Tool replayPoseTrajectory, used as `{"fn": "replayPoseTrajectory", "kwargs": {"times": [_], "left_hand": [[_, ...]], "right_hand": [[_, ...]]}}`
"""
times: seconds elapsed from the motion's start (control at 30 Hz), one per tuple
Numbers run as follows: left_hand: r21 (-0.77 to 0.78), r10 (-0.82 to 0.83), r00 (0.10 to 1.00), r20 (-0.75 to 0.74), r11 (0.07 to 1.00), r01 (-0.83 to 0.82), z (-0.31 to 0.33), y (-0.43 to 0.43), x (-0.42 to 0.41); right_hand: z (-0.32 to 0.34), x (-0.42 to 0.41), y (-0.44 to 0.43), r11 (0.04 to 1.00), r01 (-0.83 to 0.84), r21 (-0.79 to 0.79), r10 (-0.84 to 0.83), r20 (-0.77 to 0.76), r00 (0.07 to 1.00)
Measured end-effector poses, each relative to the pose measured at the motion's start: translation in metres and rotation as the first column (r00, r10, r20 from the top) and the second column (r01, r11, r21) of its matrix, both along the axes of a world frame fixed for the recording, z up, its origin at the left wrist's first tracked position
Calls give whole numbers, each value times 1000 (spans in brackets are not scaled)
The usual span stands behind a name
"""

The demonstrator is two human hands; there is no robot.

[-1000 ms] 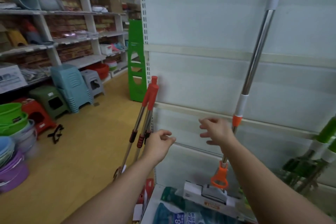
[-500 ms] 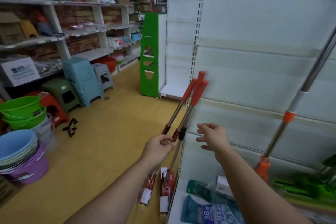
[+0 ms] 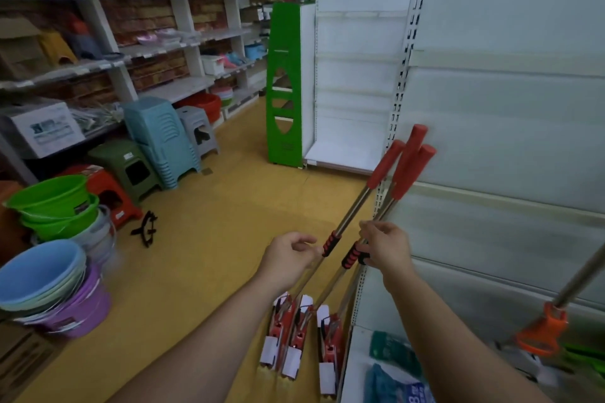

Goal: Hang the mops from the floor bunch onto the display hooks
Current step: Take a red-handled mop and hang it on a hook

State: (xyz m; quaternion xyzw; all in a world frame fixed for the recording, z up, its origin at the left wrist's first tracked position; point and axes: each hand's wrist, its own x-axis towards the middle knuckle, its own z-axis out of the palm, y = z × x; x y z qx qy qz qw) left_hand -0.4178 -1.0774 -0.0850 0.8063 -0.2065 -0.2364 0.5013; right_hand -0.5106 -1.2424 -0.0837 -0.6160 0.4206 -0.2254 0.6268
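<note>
Three red-handled mops (image 3: 404, 170) lean on the edge of the white display panel (image 3: 497, 127), their heads (image 3: 296, 337) on the yellow floor. My left hand (image 3: 288, 258) pinches the steel pole of the leftmost mop just below its red-and-black grip (image 3: 330, 244). A little to the right, my right hand (image 3: 386, 247) curls round the pole of a neighbouring mop beside its grip (image 3: 351, 254). At the far right an orange-fitted mop (image 3: 541, 330) slants against the panel, its top out of view. No hooks show.
Stacked green, blue and purple basins (image 3: 49, 255) stand at the left. Plastic stools (image 3: 160, 144) line the wall shelves (image 3: 98, 65). A green stand (image 3: 283, 85) and a bare white rack (image 3: 353, 75) close the aisle. Packaged goods (image 3: 393, 373) lie on the base shelf.
The view has swung left, sending the orange mop to the right edge. My right hand, open in the air before, has come across and taken a red mop's pole. My left hand stays on its pole.
</note>
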Motion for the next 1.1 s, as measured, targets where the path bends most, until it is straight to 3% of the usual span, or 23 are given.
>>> {"fn": "replayPoseTrajectory", "kwargs": {"times": [0.33,0.77,0.9,1.1], "left_hand": [[73,-91,996,24,993,89,-9,-71,101],[150,-391,917,-74,905,398,-43,-157,182],[142,-506,858,-85,846,513,-54,-184,209],[110,-686,725,-59,717,688,-57,-218,251]], "right_hand": [[-33,70,-47,994,109,23,-107,-51,993],[-47,118,-63,946,323,17,-320,-93,943],[-46,137,-65,905,420,-67,-425,-127,896],[-31,177,-66,752,651,-105,-659,-139,739]]}}
